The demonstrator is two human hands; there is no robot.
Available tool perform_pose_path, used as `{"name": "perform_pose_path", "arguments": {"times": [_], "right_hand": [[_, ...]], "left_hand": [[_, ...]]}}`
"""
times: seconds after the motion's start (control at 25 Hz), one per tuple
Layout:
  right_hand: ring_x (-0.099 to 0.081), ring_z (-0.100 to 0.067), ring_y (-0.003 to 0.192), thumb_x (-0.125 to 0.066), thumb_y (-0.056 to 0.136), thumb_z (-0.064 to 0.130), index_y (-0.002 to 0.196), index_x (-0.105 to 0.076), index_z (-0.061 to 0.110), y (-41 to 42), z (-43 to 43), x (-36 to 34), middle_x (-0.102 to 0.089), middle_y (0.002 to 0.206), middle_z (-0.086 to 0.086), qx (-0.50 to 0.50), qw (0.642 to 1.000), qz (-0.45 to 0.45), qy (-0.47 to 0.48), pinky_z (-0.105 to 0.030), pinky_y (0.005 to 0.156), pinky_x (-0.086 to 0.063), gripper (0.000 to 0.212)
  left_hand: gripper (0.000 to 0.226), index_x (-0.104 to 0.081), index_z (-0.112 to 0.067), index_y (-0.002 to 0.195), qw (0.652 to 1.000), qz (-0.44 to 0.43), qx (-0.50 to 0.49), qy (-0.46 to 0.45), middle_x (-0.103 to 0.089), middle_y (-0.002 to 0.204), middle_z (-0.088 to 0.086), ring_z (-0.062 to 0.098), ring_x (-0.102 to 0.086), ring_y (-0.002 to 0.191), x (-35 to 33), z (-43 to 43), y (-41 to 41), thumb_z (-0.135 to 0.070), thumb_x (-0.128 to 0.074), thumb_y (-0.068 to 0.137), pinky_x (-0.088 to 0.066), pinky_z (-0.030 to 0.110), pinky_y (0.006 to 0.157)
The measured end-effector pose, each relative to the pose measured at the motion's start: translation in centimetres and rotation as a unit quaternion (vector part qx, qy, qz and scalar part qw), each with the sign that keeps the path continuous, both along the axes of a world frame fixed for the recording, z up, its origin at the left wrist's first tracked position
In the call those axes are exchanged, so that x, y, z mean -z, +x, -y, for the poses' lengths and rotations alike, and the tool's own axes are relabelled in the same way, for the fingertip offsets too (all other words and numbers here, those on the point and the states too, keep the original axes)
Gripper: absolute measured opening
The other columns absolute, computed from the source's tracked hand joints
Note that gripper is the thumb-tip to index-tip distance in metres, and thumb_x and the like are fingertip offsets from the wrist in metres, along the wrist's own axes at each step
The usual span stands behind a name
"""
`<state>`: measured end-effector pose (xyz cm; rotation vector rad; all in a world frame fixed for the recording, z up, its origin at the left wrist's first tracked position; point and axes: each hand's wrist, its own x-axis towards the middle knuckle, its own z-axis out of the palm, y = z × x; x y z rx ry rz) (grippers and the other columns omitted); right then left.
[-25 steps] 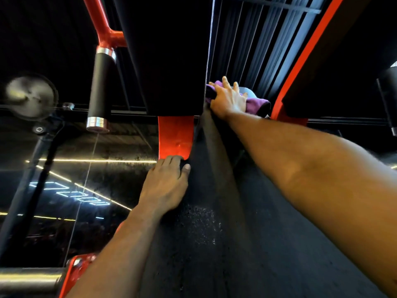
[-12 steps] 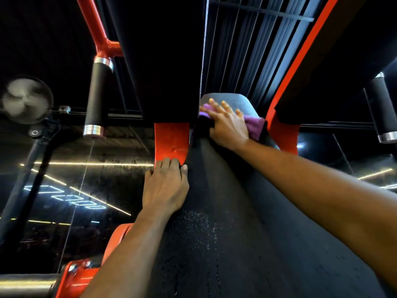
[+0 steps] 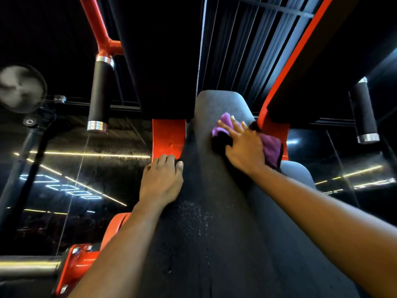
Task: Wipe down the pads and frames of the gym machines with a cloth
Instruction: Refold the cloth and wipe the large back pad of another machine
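Pad (image 3: pixel 214 233) is showing matt, grainy black upholstery — cloth (image 3: pixel 271 149) is looking soft, fuzzy; frame (image 3: pixel 168 136) is gleaming as glossy painted metal.

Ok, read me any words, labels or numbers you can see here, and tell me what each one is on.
The lit sign on the dark wall at left: glowing outlined characters, too slanted and blurred to read.
The pad, cloth, red frame and black handle: no writing shows.
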<state>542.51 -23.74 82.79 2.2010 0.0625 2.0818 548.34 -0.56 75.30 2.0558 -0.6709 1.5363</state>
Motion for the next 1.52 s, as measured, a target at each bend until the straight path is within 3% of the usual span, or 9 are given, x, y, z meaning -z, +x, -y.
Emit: {"name": "perform_pose_path", "arguments": {"times": [0.2,0.36,0.56,0.68,0.84,1.08,1.2,1.36,1.52], "right_hand": [[-0.025,-0.024,0.152,-0.044,0.081,0.04,0.154,-0.033,0.041,-3.2,-0.4,11.2,-0.024,0.166,0.008,0.004,0.993,-0.118,0.015,-0.049,0.123,-0.023,0.074],[-0.055,-0.018,0.129,-0.06,0.096,0.045,0.135,-0.061,0.027,-7.0,-1.5,11.7,-0.061,0.14,-0.008,-0.325,0.903,-0.21,0.187,-0.043,0.112,-0.041,0.043],[-0.066,-0.015,0.101,-0.07,0.093,0.034,0.114,-0.072,0.017,-10.8,-1.5,9.9,-0.073,0.11,-0.003,-0.404,0.843,-0.287,0.208,-0.041,0.103,-0.051,0.027],[-0.062,-0.004,0.082,-0.073,0.093,0.017,0.105,-0.07,0.008,-11.5,-1.9,9.1,-0.071,0.092,0.003,-0.403,0.868,-0.269,0.104,-0.026,0.082,-0.052,0.016],[-0.061,-0.011,0.076,-0.083,0.081,0.031,0.088,-0.069,0.014,-10.2,-0.7,7.4,-0.068,0.079,0.002,-0.322,0.896,-0.291,0.092,-0.035,0.078,-0.051,0.024],[-0.071,-0.021,0.066,-0.08,0.082,0.024,0.08,-0.061,0.022,-6.7,-1.5,0.6,-0.071,0.072,0.0,-0.211,0.94,-0.165,0.211,-0.038,0.072,-0.06,0.02],[-0.072,-0.029,0.089,-0.069,0.085,0.023,0.098,-0.061,0.024,-4.9,-4.3,-1.6,-0.073,0.099,-0.006,-0.143,0.973,-0.03,0.181,-0.037,0.08,-0.056,0.015],[-0.056,-0.037,0.123,-0.06,0.087,0.051,0.144,-0.039,0.024,-1.6,-5.2,4.2,-0.029,0.159,-0.007,-0.091,0.995,-0.013,-0.048,-0.049,0.091,-0.054,0.066],[-0.005,-0.024,0.156,-0.034,0.092,0.078,0.157,-0.012,0.049,0.5,-2.3,6.9,0.019,0.168,0.007,0.051,0.99,-0.058,-0.117,-0.065,0.12,-0.001,0.075]], "left_hand": [[0.054,-0.025,-0.019,0.156,0.99,-0.117,0.027,0.075,-0.023,0.163,0.002,0.021,-0.018,0.151,0.6,-2.0,-2.5,-0.04,-0.029,0.106,-0.013,0.05,0.122],[0.047,-0.041,-0.019,0.148,0.99,-0.061,0.119,0.051,-0.043,0.151,0.004,0.024,-0.034,0.14,2.5,-1.5,-5.8,-0.025,-0.047,0.102,-0.026,0.048,0.117],[0.047,-0.051,-0.021,0.138,0.95,-0.089,0.286,0.084,-0.059,0.132,0.002,0.02,-0.051,0.126,2.2,0.3,-9.4,-0.016,-0.062,0.092,-0.039,0.042,0.11],[0.026,-0.063,-0.023,0.115,0.942,-0.158,0.261,0.137,-0.067,0.115,0.003,0.02,-0.063,0.106,1.7,0.3,-10.6,-0.026,-0.067,0.09,-0.05,0.037,0.096],[0.018,-0.064,-0.024,0.097,0.937,-0.214,0.188,0.202,-0.07,0.097,0.003,0.017,-0.066,0.083,0.5,-1.1,-9.8,-0.034,-0.074,0.087,-0.058,0.037,0.07],[0.021,-0.068,-0.013,0.109,0.977,-0.086,0.138,0.137,-0.069,0.11,0.008,0.022,-0.064,0.1,-5.8,0.7,-8.1,-0.019,-0.073,0.089,-0.049,0.027,0.083],[0.026,-0.063,-0.01,0.116,0.995,-0.004,0.086,0.05,-0.061,0.116,0.014,0.03,-0.057,0.111,-7.2,2.2,-5.7,-0.02,-0.067,0.093,-0.043,0.032,0.089],[0.03,-0.054,-0.012,0.116,0.999,-0.016,0.035,-0.002,-0.058,0.119,0.018,0.039,-0.055,0.115,-4.6,1.3,-2.0,-0.037,-0.053,0.1,-0.046,0.046,0.093],[0.038,-0.055,-0.015,0.104,0.999,-0.038,0.013,0.011,-0.061,0.119,0.017,0.039,-0.056,0.114,-1.8,-1.2,0.9,-0.044,-0.03,0.104,-0.045,0.048,0.091]]}}
